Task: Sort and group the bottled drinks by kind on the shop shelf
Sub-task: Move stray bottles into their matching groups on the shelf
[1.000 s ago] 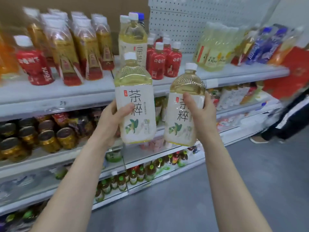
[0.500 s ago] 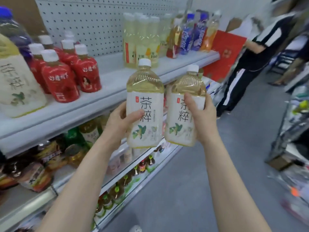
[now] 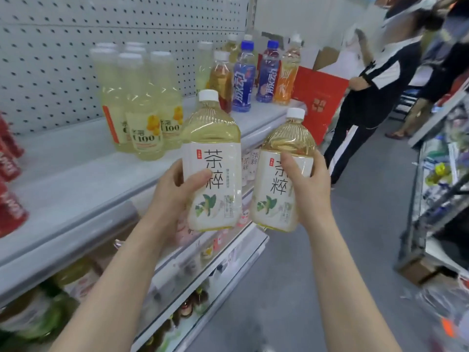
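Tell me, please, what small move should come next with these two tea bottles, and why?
Probably set both down side by side on the bare stretch of the top shelf. The left hand grips the left tea bottle, the right hand its twin, the right tea bottle, both in the air; that stretch lies between the pale yellow bottles and red bottles.

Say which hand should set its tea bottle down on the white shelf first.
Left, likely. The left hand holds the upright tea bottle right beside the bare shelf; the right hand and the tilted tea bottle are farther out over the aisle.
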